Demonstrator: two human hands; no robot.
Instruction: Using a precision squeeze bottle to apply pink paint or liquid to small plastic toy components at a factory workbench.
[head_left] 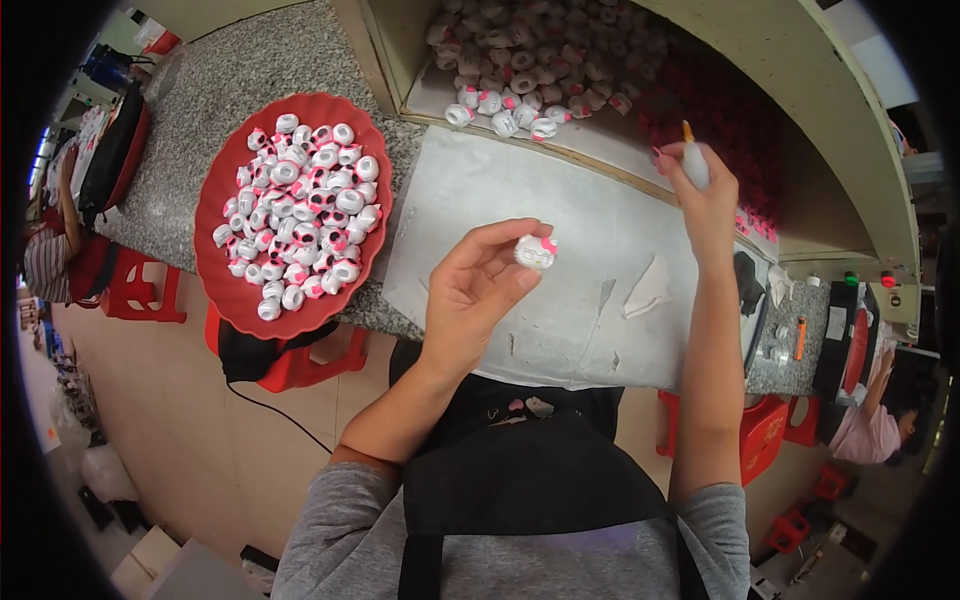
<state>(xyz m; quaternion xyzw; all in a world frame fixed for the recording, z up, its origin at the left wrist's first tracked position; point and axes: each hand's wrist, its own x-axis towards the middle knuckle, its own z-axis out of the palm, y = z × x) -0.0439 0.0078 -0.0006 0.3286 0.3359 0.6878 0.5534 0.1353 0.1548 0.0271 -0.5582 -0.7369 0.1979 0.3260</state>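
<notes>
Between the thumb and fingers of my left hand (472,290) is a small white cat-head figurine (535,253) with a pink bow, held above a whitish work sheet (450,190). My right hand (712,205) is raised at the far right of the sheet, by the shelf opening. It grips a white squeeze bottle (696,166) with an orange tip pointing up. A pink spot shows at its fingertips; I cannot make out what it is. A red scalloped tray (215,185) to the left holds many white and pink figurines (300,215).
A wooden-edged shelf (590,165) at the back holds heaps of white figurines (520,85) and pink pieces (760,190). A torn white scrap (648,288) lies on the sheet. An orange pen-like stick (800,338) lies at right. Red stools (310,365) stand below. Other people sit at both sides.
</notes>
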